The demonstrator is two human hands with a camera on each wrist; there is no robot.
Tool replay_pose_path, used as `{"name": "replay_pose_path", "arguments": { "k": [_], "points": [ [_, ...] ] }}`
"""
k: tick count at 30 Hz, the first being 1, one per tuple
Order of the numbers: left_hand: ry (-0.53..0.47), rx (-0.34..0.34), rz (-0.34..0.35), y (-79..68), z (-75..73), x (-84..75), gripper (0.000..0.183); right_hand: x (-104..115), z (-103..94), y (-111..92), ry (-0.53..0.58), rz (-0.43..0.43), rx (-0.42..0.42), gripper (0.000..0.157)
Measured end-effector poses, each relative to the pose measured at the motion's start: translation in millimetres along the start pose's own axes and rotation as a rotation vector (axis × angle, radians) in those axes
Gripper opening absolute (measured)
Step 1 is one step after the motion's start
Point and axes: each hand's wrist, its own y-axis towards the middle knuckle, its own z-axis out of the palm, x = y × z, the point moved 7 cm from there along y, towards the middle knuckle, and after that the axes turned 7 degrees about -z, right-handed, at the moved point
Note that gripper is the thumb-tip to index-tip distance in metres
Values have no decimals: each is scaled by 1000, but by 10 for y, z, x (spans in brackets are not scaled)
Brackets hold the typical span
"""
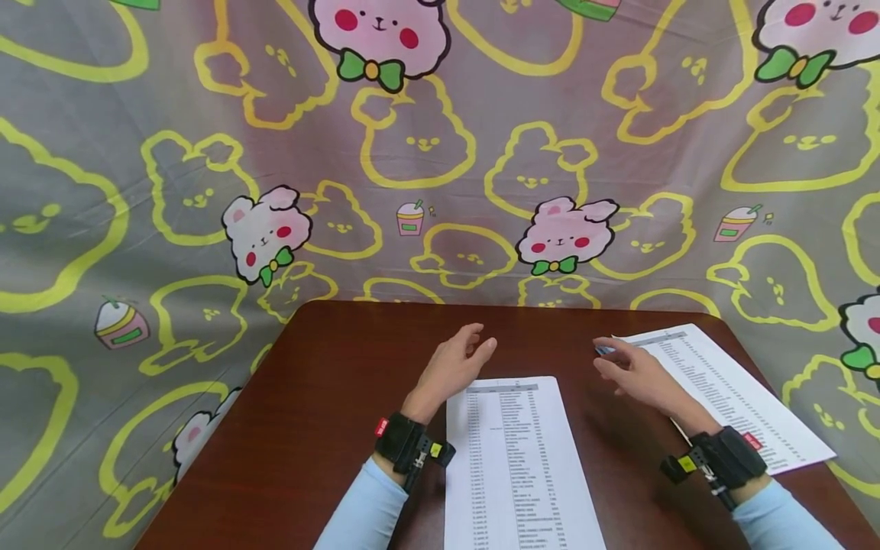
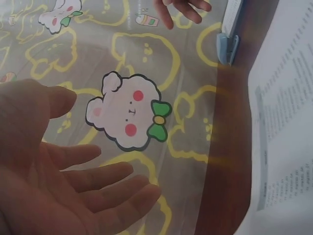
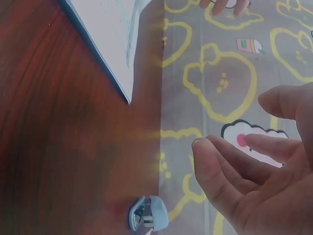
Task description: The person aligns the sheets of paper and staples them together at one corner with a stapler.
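Note:
My left hand [image 1: 457, 361] hovers over the top left corner of a printed stack of paper [image 1: 512, 458], fingers extended and holding nothing. In the left wrist view its palm and spread fingers show plainly. My right hand [image 1: 635, 374] is raised near a second printed stack [image 1: 729, 397], which lies slanted at the right; its loosely bent fingers hold nothing. A small light-blue stapler [image 3: 155, 214] sits at that second stack's far left corner, mostly hidden behind my right hand in the head view. The left wrist view also catches this stapler [image 2: 227, 49] by the paper.
A dark brown table [image 1: 323, 428] carries both stacks, its far edge close to a grey patterned cloth [image 1: 474, 137] that hangs behind and at the sides. Black wrist devices [image 1: 406, 443] are strapped to both forearms.

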Motion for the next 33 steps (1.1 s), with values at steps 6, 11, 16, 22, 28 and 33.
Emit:
{"name": "replay_pose_path", "arguments": {
  "k": [6,11,16,22,28,33],
  "points": [
    [-18,9,-2,4,30,-78,58,6,-67,-9,-14,-35,-17,56],
    [-27,30,3,33,104,-158,59,-8,-113,-12,-22,-34,-28,54],
    [-21,43,16,85,183,-235,58,-39,-148,2,-22,-32,-22,54],
    [-45,68,8,137,280,-342,57,-118,-249,19,-48,1,-33,54],
    [-61,69,-11,160,361,-382,53,-153,-309,39,-50,8,-20,58],
    [-67,110,-10,186,515,-449,52,-194,-417,-41,-78,15,-55,56]
  ]
}}
